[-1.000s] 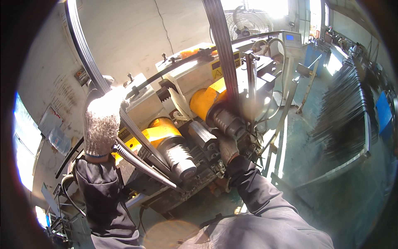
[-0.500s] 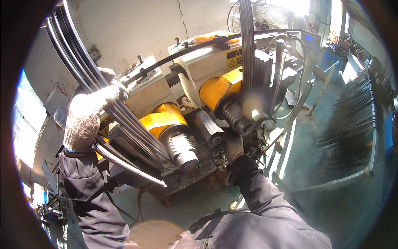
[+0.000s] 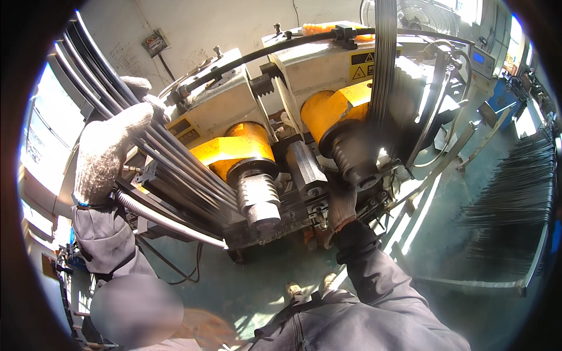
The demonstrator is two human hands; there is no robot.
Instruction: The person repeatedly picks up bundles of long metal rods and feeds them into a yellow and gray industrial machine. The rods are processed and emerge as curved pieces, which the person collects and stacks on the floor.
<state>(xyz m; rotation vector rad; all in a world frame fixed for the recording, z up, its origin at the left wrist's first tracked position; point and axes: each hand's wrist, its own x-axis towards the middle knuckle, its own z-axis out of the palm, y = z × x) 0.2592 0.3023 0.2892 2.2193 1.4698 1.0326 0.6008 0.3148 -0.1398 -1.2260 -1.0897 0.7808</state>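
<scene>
My left hand (image 3: pixel 104 149), in a white knit glove, is closed round a slanting bundle of long metal rods (image 3: pixel 182 165). The rods run from the upper left down to the machine, beside the left yellow roller housing (image 3: pixel 234 153) with its ribbed shaft end (image 3: pixel 257 196). My right hand (image 3: pixel 342 206), in a darker, soiled glove, reaches into the machine front between a dark angular block (image 3: pixel 305 168) and the right ribbed shaft end (image 3: pixel 354 164). Shadow and machine parts hide its fingers. Another bundle of thin rods (image 3: pixel 383 64) stands upright by the right yellow housing (image 3: pixel 339 111).
A ribbed hose (image 3: pixel 170 221) curves below the left rods. A black cable (image 3: pixel 263 54) arches over the machine top. At the right, a rack frame (image 3: pixel 468 285) holds many thin rods (image 3: pixel 515 193). A fan (image 3: pixel 410 17) and a control box (image 3: pixel 482 61) stand at the back.
My view has shifted, so the machine sits further right and more of the floor and my shoes shows. My left hand keeps its grip on the rods; my right hand stays at the same machine spot.
</scene>
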